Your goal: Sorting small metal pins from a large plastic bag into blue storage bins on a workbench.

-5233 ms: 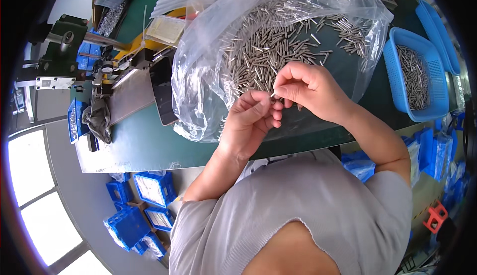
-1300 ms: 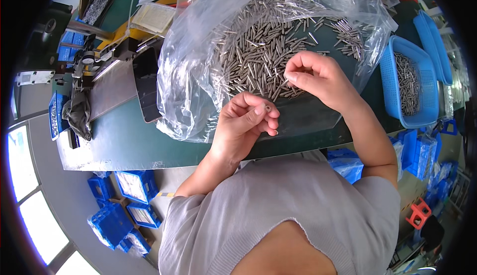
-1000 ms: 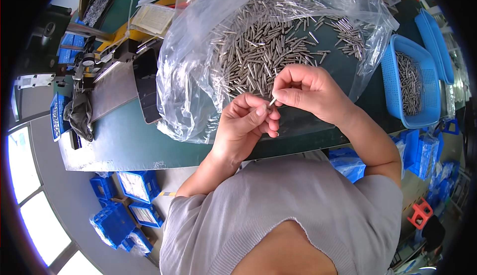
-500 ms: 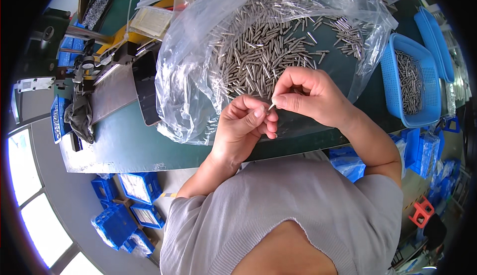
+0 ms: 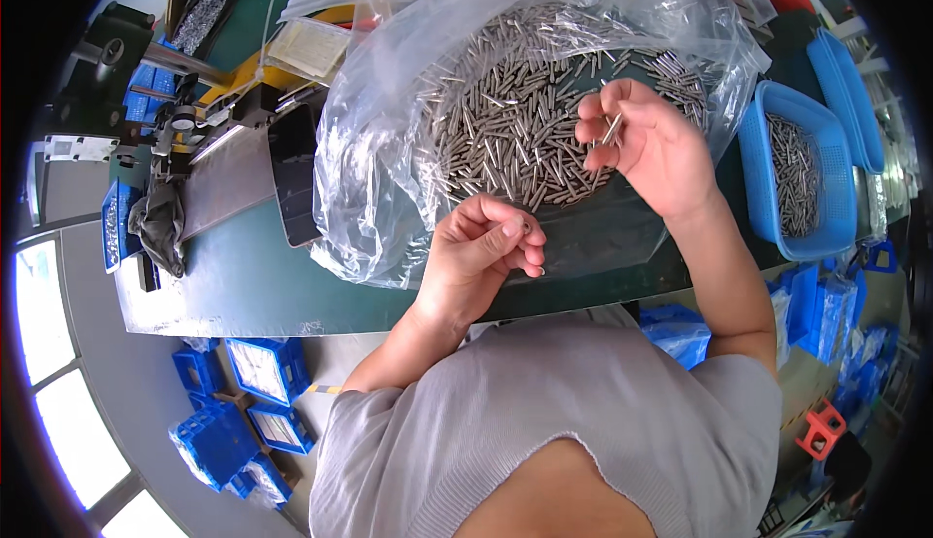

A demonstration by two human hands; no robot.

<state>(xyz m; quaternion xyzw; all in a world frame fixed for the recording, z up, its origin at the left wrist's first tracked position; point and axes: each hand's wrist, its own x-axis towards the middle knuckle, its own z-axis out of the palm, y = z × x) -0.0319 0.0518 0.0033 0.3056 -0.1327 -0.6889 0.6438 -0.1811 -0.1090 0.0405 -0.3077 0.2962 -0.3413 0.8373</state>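
Observation:
My left hand (image 5: 476, 246) is closed at the front of the pile, thumb and forefinger pinching a small metal piece (image 5: 526, 227); only its dark end shows. Over the pile's right side my right hand (image 5: 656, 144) is raised with its fingers curled and a little apart. A short, slim metal pin (image 5: 612, 128) lies within those fingers. Beneath and beyond both hands, many similar grey metal pins (image 5: 505, 130) are heaped on a large clear plastic bag (image 5: 364, 159), whose sides are crumpled up around them.
At the right of the green table (image 5: 233, 295) stands a blue plastic basket (image 5: 763, 178) partly filled with metal pins; another blue basket (image 5: 841, 91) is beyond it. A dark tray (image 5: 294, 173) and a metal machine fixture (image 5: 180, 125) are at left. Blue crates (image 5: 219, 441) stand on the floor.
My right hand has moved away from my left, up and to the right over the pile, and its fingers have loosened from a pinch. My left hand has stayed almost in place.

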